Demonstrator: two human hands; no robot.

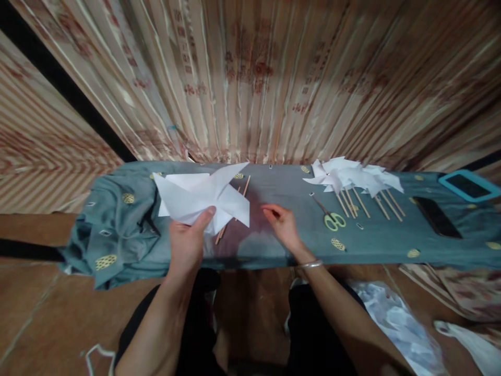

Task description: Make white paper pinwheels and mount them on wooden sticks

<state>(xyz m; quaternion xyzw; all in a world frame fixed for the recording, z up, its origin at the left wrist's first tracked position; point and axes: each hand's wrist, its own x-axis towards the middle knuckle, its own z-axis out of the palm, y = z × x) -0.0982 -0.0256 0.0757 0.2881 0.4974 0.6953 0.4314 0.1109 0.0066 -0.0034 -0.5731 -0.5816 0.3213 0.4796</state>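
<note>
My left hand is closed on a white paper pinwheel, its thumb pressed on the folded centre. Flat white paper shows behind the pinwheel's blades. Several thin wooden sticks lie on the cloth, partly hidden under the paper. To the right of the pinwheel, my right hand hovers over the cloth with its fingertips pinched together. Whatever may be between those fingertips is too small to make out. A silver bracelet circles the right wrist.
A grey-green patterned cloth covers the long narrow table. Finished pinwheels on sticks lie at the back right. Near them are green-handled scissors, a black phone and a blue-framed tablet. A plastic bag rests on the floor.
</note>
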